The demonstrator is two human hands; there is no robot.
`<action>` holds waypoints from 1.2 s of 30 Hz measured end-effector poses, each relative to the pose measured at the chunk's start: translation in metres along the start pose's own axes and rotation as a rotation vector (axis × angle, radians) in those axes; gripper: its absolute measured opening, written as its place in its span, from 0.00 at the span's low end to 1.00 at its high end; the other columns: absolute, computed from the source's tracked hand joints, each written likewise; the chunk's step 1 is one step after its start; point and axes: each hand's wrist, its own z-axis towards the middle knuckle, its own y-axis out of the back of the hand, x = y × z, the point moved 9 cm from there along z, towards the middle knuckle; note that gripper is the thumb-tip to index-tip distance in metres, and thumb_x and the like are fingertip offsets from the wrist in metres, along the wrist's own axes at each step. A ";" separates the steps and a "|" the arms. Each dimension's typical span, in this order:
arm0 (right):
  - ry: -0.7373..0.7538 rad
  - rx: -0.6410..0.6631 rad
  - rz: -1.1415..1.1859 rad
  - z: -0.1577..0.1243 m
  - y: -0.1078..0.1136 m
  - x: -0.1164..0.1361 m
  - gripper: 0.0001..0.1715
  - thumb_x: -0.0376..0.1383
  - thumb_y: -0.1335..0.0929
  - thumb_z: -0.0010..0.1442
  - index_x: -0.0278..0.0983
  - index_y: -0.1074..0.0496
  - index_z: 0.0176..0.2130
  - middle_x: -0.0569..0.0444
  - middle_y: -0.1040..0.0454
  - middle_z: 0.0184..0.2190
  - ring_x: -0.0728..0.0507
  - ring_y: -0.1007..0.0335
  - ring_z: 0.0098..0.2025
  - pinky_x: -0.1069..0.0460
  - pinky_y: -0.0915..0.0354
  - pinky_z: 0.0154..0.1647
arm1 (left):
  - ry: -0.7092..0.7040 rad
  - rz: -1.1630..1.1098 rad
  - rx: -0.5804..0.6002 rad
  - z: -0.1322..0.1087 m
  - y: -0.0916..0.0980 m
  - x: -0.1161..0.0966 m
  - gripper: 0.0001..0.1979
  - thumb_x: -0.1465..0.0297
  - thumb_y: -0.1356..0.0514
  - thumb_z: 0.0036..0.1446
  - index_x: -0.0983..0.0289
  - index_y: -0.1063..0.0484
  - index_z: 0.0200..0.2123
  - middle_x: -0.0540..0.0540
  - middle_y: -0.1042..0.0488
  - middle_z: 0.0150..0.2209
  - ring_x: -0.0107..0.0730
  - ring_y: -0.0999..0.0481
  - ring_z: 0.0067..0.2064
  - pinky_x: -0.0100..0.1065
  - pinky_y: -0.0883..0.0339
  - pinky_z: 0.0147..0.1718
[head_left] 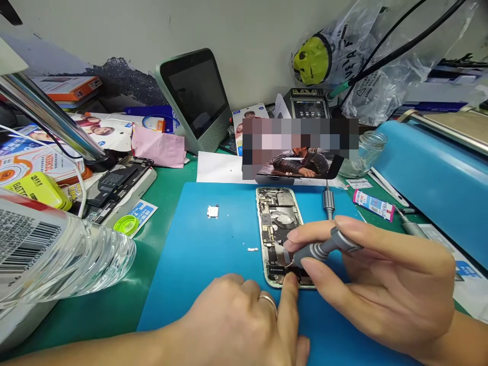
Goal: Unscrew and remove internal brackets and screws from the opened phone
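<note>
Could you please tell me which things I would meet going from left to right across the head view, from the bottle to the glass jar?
Clear bottle → pink cloth → small metal plate → tiny metal strip → opened phone → grey tool lying beyond the fingers → glass jar.

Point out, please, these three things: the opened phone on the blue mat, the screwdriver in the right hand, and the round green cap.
Opened phone (pixel 278 230): head view, on its exposed inside, near the middle.
Held screwdriver (pixel 319 249): head view, on its grey body.
Round green cap (pixel 126 224): head view, on its middle.
</note>
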 end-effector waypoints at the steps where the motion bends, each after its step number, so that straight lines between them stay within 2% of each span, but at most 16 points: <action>1: -0.008 0.002 0.003 -0.001 0.000 -0.001 0.47 0.18 0.30 0.54 0.48 0.37 0.66 0.51 0.17 0.43 0.42 0.17 0.41 0.51 0.18 0.34 | -0.002 0.003 0.004 0.000 0.000 0.000 0.21 0.65 0.43 0.61 0.77 0.25 0.48 0.53 0.24 0.21 0.38 0.28 0.16 0.37 0.38 0.08; 5: -0.003 0.008 0.036 -0.003 0.000 0.000 0.47 0.18 0.32 0.55 0.46 0.38 0.67 0.49 0.18 0.45 0.38 0.17 0.44 0.47 0.17 0.36 | -0.003 0.015 0.001 0.000 -0.001 0.000 0.21 0.64 0.42 0.61 0.77 0.26 0.49 0.52 0.26 0.20 0.38 0.28 0.16 0.38 0.37 0.09; 10: 0.011 -0.004 0.009 0.000 0.001 0.001 0.48 0.18 0.29 0.53 0.47 0.36 0.66 0.50 0.17 0.43 0.41 0.17 0.40 0.50 0.18 0.33 | -0.011 0.010 -0.004 0.000 0.000 -0.001 0.21 0.63 0.42 0.61 0.77 0.25 0.47 0.52 0.26 0.20 0.38 0.28 0.16 0.37 0.39 0.08; 15: 0.016 0.006 0.032 0.001 0.000 0.003 0.48 0.17 0.30 0.53 0.46 0.36 0.66 0.50 0.17 0.45 0.40 0.16 0.41 0.49 0.17 0.33 | -0.006 0.017 -0.010 -0.001 0.001 0.000 0.21 0.63 0.41 0.60 0.76 0.25 0.47 0.51 0.26 0.19 0.37 0.29 0.16 0.38 0.39 0.09; 19: -0.021 -0.037 0.033 0.001 0.002 -0.001 0.47 0.18 0.27 0.52 0.47 0.33 0.64 0.52 0.17 0.43 0.43 0.17 0.37 0.51 0.18 0.33 | 0.002 0.020 -0.015 0.000 0.000 0.001 0.20 0.63 0.42 0.61 0.76 0.24 0.46 0.52 0.26 0.20 0.37 0.28 0.16 0.37 0.38 0.09; 30: -0.084 -0.114 0.114 0.005 0.002 -0.003 0.45 0.16 0.29 0.52 0.49 0.30 0.62 0.55 0.16 0.41 0.45 0.17 0.30 0.52 0.18 0.27 | 0.005 0.006 -0.004 -0.001 0.001 -0.001 0.21 0.65 0.43 0.62 0.78 0.25 0.49 0.53 0.26 0.20 0.38 0.29 0.16 0.37 0.39 0.08; 36: -0.097 -0.106 0.083 0.007 0.003 -0.002 0.45 0.15 0.29 0.50 0.48 0.28 0.60 0.56 0.15 0.40 0.46 0.17 0.30 0.54 0.18 0.29 | 0.004 0.006 -0.012 -0.001 0.001 -0.001 0.20 0.66 0.44 0.62 0.78 0.25 0.48 0.54 0.25 0.20 0.38 0.30 0.15 0.37 0.39 0.09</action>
